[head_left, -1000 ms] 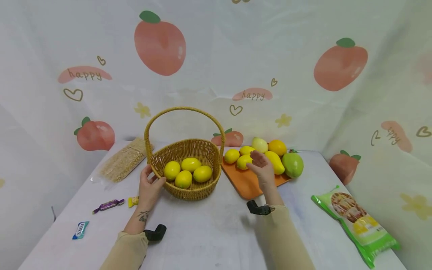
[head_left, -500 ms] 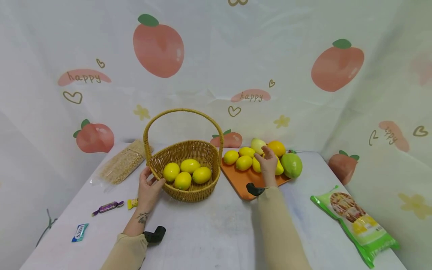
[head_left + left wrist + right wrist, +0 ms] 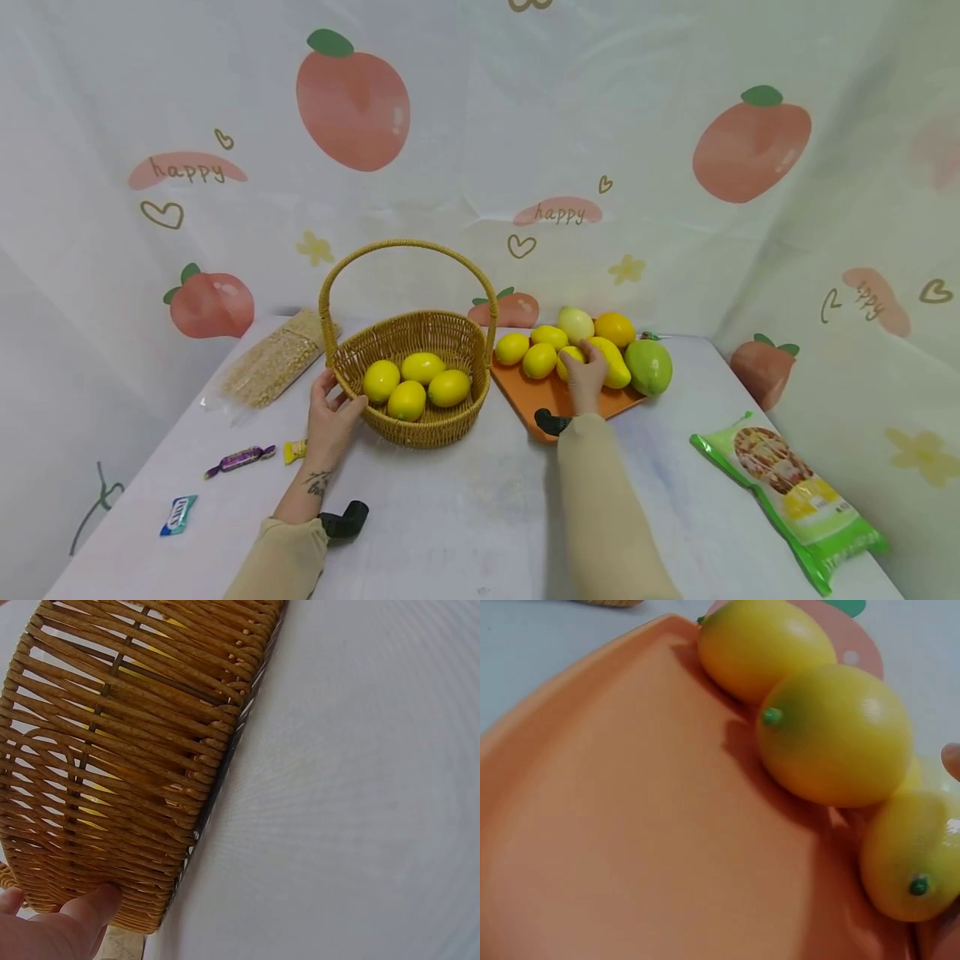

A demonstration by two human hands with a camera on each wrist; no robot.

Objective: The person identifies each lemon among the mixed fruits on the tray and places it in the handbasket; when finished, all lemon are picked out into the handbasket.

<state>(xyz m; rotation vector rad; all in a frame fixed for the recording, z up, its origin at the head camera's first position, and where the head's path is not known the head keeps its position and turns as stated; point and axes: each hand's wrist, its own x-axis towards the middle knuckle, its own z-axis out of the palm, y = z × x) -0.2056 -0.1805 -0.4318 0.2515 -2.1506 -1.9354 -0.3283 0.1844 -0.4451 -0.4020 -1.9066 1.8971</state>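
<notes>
In the head view my left hand [image 3: 330, 425] holds the left side of a wicker basket [image 3: 423, 433] with a tall hoop handle. Its thumb [image 3: 94, 904] presses the woven wall in the left wrist view. Several lemons [image 3: 407, 402] lie inside the basket. Over an orange tray [image 3: 517, 400] on the right, my right hand [image 3: 587, 379] has its fingers round a lemon [image 3: 907, 859], partly hidden by the hand. More lemons [image 3: 539, 361] sit beside it on the tray. A yellow mango [image 3: 611, 364] lies just right of the hand.
Behind the lemons are a pale round fruit [image 3: 576, 324] and an orange [image 3: 615, 330]; a green fruit [image 3: 648, 367] stands at the tray's right. A green snack bag [image 3: 787, 492] lies far right. Wrapped candies [image 3: 240, 460] and a clear grain pack [image 3: 273, 358] lie left.
My right hand has come down onto the tray and moved slightly left, its fingers closing round a lemon there. The left hand and the basket stay in place.
</notes>
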